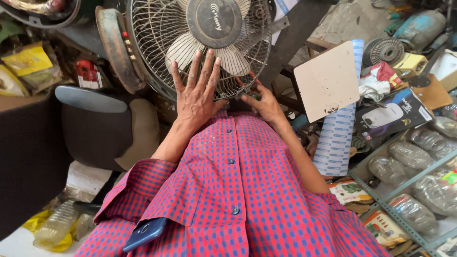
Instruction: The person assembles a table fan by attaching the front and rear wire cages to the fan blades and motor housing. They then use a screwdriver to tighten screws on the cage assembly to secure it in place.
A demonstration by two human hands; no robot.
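1. The fan (200,43) stood tilted in front of the person, its round wire guard facing up toward the camera, its lower rim just above the red and blue checked shirt (238,190).
2. The left hand (196,97) lay flat on the lower part of the fan's guard, fingers spread wide apart and straight, clamped on nothing; the palm pressed against the wires.
3. The right hand (264,102) was at the fan's bottom rim, to the right of the left hand, with fingers curled together around something small and dark at the edge. What they pinched could not be made out.
4. The guard looked like thin, rusty wire: stiff enough to lean on, but likely to flex or dent under a hard push at its middle. The outer ring and the dark centre cap (214,21) seemed the firmer places to hold.
5. The pale blades (183,50) behind the guard looked like light plastic, probably brittle with age, and were best left unpressed.
6. Judging by the motor housing behind it, the fan was probably back-heavy, so a hold on the rim with both hands would steady it better than one flat palm.
7. Rust and dust on the wires probably gave a rough, not slippery, grip.
8. To the right of the fan leaned a pale square board (328,78) against a blue patterned roll (340,138); to the fan's left sat a dark chair (102,126).
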